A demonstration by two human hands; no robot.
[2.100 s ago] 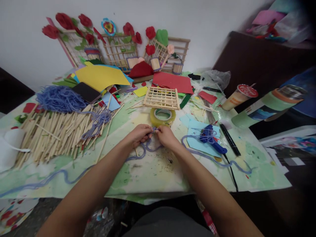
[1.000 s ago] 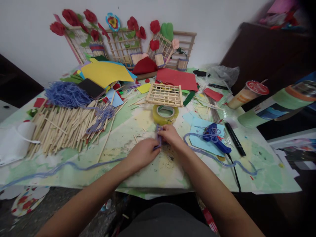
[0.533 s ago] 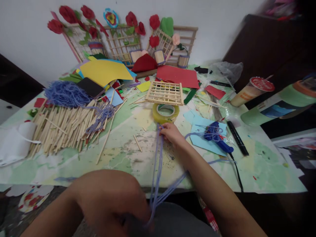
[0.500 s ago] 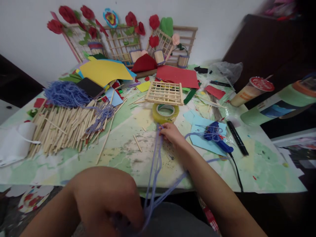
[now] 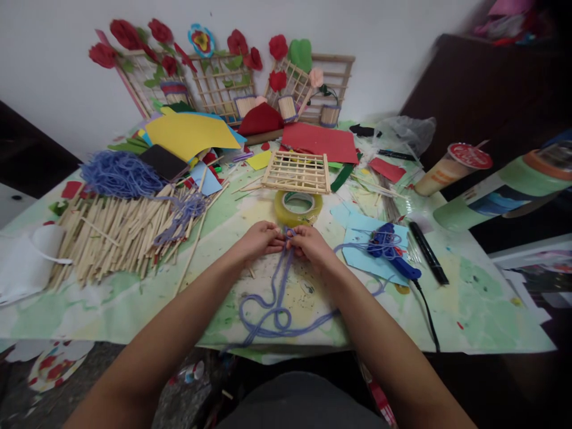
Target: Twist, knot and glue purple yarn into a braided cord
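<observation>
My left hand [image 5: 267, 239] and my right hand [image 5: 307, 242] meet just in front of a roll of yellow tape [image 5: 298, 207]. Both pinch the upper end of the purple yarn [image 5: 280, 286] between thumb and fingers. From there the strands run down toward me and lie in loose loops at the table's front edge, then pass right, under my right forearm. More yarn is wrapped over a blue glue gun [image 5: 393, 250] on light blue paper [image 5: 357, 256]. A small lattice of sticks [image 5: 297, 171] lies behind the tape.
Left stand a pile of sticks [image 5: 116, 238], a purple yarn heap [image 5: 120, 173] and a white object [image 5: 29, 259]. Right are a black marker [image 5: 428, 253], a drink cup [image 5: 453, 168] and a green bottle [image 5: 504, 190]. Coloured paper and flower-covered lattices line the back.
My left hand has moved from the near edge up beside my right hand and now pinches the yarn there. The strands, pulled toward me before, now lie slack in loops.
</observation>
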